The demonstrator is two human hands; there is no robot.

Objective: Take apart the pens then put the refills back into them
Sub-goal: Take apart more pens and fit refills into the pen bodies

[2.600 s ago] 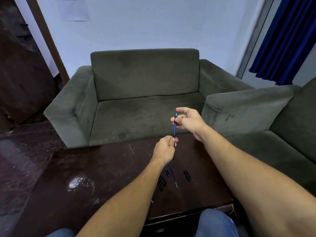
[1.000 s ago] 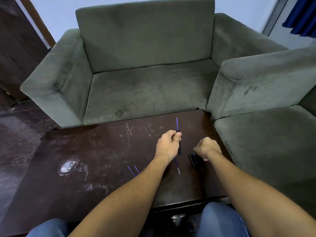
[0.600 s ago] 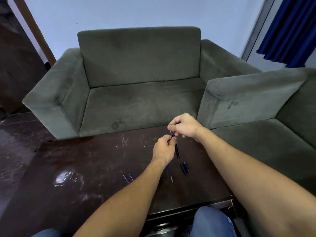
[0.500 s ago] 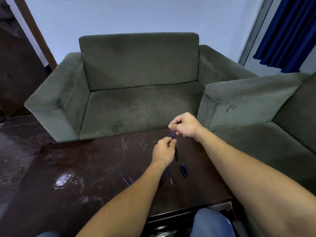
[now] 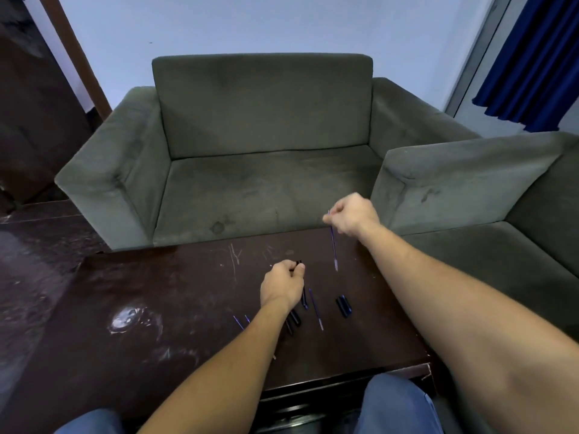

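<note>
Right hand (image 5: 352, 216) raised over the far edge of the dark wooden table (image 5: 156, 292), fingertips pinching the top end of a thin blue refill (image 5: 333, 245), which hangs tip-down, clear of the tabletop and well apart from the other hand; judged to be held vertical so it can be steered into a barrel or set aside. Left hand (image 5: 282, 285) lower and nearer, fingers curled and pressed together around a black pen barrel (image 5: 299, 263); only its upper end shows above the thumb, and a dark bit below the hand at the wrist side may be the same barrel, can't tell. Barrel is gripped upright, probably to keep the opening facing up. Loose parts on the table: another blue refill (image 5: 315, 308) lying just right of the left wrist, a black cap-like piece (image 5: 343, 306) further right, more black pieces (image 5: 294, 319) partly under the left forearm, two short blue bits (image 5: 239, 321) to the left. Step judged: one pen's refill and barrel are apart, dismantling phase or about to refit. Grey sofa (image 5: 260, 151) behind the table, not involved.
</note>
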